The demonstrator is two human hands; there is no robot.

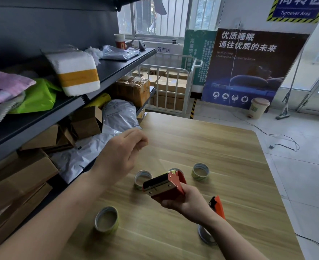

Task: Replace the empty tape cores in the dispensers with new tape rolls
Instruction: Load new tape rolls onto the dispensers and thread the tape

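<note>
Dispenser [162, 184]: boxy red metal shell, dark inside, orange flap at far end; held tilted above table.
Right hand [189, 203]: fingers wrapped under the dispenser, firm grip.
Left hand [121, 152]: raised by the table's left edge, fingers curled in, thumb to forefinger; nothing seen in it.
Near roll [106, 222]: short ring, pale card core, thin yellowish tape, lying flat.
Mid roll [142, 178]: same kind, partly behind the dispenser.
Hidden roll [174, 169]: only the rim shows.
Far roll [200, 171]: same kind, apart.
Second dispenser [218, 205]: orange, mostly behind the right wrist.
Grey ring [204, 235]: half covered by the forearm.
Table [229, 156]: light wood-grain top, rounded corner.
Shelf [117, 68]: dark metal, at left.
Foam box [76, 72]: white, yellow tape band.
Cartons [23, 175]: brown card.
</note>
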